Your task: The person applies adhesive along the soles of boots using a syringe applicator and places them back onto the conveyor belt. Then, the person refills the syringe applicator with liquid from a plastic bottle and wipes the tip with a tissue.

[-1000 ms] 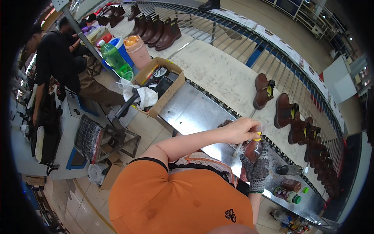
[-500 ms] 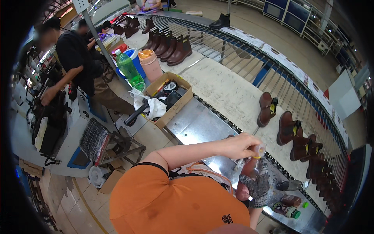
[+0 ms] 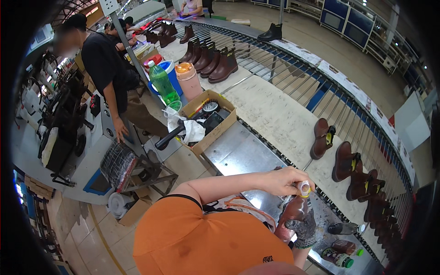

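My bare left hand (image 3: 289,181) closes around a small translucent container (image 3: 304,187) with a yellow ring, held above the toe of a brown leather boot (image 3: 295,210). The container's far end touches or nearly touches the leather; I cannot tell which. In a grey knitted glove, my right hand (image 3: 303,229) grips the boot from the right side, its fingers wrapped over it. Below both hands lies the metal worktop (image 3: 243,153). Part of the boot is hidden behind the glove and my orange shirt.
A cardboard box (image 3: 233,115) holds a hairbrush and cloth. Behind it stand a green bottle (image 3: 163,83) and a pink jug (image 3: 189,82). Brown boots (image 3: 223,67) line the conveyor, with more at right (image 3: 346,160). Small bottles (image 3: 337,256) lie at lower right. A co-worker (image 3: 105,68) stands left.
The container in my left hand has tilted, and its round end now faces up more. The boot has turned, showing more of its toe. The co-worker's hand has lowered.
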Demonstrator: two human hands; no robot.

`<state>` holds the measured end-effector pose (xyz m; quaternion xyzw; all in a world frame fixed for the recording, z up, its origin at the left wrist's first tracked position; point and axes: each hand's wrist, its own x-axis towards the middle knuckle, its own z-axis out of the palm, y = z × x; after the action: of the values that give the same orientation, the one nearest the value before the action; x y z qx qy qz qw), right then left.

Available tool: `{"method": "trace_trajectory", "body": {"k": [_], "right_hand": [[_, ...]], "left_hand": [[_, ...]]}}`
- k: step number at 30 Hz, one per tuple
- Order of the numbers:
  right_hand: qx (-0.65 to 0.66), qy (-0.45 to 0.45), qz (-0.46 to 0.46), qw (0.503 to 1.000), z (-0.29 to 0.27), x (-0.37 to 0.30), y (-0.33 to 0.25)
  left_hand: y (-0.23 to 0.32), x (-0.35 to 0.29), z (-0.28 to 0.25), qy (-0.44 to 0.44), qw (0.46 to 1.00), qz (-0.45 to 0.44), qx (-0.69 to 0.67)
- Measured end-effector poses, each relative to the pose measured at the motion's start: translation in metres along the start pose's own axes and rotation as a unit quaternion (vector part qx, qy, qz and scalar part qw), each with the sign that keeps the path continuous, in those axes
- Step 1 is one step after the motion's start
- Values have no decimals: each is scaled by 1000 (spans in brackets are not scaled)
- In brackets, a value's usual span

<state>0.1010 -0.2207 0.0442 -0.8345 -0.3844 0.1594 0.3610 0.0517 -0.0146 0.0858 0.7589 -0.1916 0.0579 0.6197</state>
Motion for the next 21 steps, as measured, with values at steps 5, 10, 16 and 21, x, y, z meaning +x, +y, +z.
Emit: {"method": "trace_trajectory", "body": {"k": [5,10,16,21], "right_hand": [[9,14,-23,1000,4,-1,8],[67,-49,3,997,1,6,-8],[-88,30,-4,996,10,8,-18],[-133,58,-33,989,4,9,-35]], "left_hand": [[6,-4,-5,41,996,-36,65],[1,-8,-9,51,993,-69,87],[-9,-8,-7,67,982,-120,126],[-7,-7,-11,53,974,-158,150]]}}
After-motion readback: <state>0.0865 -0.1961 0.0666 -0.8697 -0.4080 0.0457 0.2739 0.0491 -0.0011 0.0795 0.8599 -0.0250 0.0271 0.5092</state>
